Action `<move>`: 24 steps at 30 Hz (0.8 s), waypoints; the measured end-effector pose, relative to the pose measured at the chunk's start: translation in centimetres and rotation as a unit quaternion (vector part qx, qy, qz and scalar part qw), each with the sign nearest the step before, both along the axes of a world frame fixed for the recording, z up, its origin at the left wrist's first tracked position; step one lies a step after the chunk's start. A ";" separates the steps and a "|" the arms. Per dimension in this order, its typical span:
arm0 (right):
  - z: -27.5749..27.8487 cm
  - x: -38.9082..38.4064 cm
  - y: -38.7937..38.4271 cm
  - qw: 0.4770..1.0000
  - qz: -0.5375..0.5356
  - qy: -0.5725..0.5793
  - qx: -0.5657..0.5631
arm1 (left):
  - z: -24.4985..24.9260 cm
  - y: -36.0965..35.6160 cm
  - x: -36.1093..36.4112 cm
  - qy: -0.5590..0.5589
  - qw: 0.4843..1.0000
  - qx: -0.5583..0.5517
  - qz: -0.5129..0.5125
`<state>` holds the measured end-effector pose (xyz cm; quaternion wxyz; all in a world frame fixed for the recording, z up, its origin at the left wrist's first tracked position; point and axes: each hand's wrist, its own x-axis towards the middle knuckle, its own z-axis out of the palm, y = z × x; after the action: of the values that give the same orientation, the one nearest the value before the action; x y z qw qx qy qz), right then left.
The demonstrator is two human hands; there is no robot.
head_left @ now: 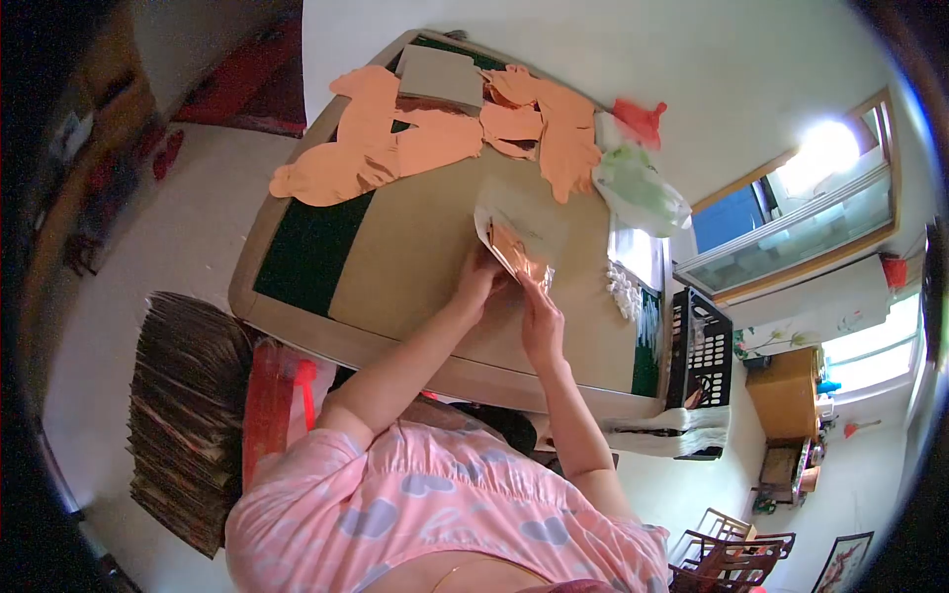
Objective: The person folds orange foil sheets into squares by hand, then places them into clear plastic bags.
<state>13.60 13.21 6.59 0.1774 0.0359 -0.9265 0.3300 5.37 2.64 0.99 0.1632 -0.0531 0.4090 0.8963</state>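
Both hands meet above the middle of the brown board (pixel 415 257) on the table. My left hand (pixel 481 280) is closed around the left edge of a pale sheet or packet (pixel 502 247) with shiny copper-coloured material (pixel 524 259) inside it. My right hand (pixel 542 314) pinches the lower right edge of the same packet. The packet's exact folds are too small to tell. Beyond the hands lie flat orange cut-out pieces (pixel 440 140), some overlapping, around a grey-brown square block (pixel 440 77).
On the table's right side are a pale green plastic bag (pixel 638 183), a red bag (pixel 641 121) and small white items (pixel 625 293). A black crate (pixel 700 351) stands beside the right edge. Stacked brown sheets (pixel 188 415) are at the lower left.
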 end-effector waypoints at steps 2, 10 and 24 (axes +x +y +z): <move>0.7 0.2 -0.1 1.000 -0.001 -0.021 -0.013 | 0.8 -0.5 -0.9 0.012 1.000 0.000 -0.001; -0.8 -0.5 1.0 0.998 0.019 0.025 0.054 | 2.2 0.1 -0.6 0.010 0.999 -0.029 -0.012; -1.9 -2.3 1.3 0.977 0.026 0.105 0.181 | -0.8 0.7 3.8 -0.077 0.996 0.001 -0.033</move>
<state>11.32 14.52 4.73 0.2552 0.1264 -0.9459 0.1553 9.17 3.32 0.21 0.2234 -0.1086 0.3953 0.8843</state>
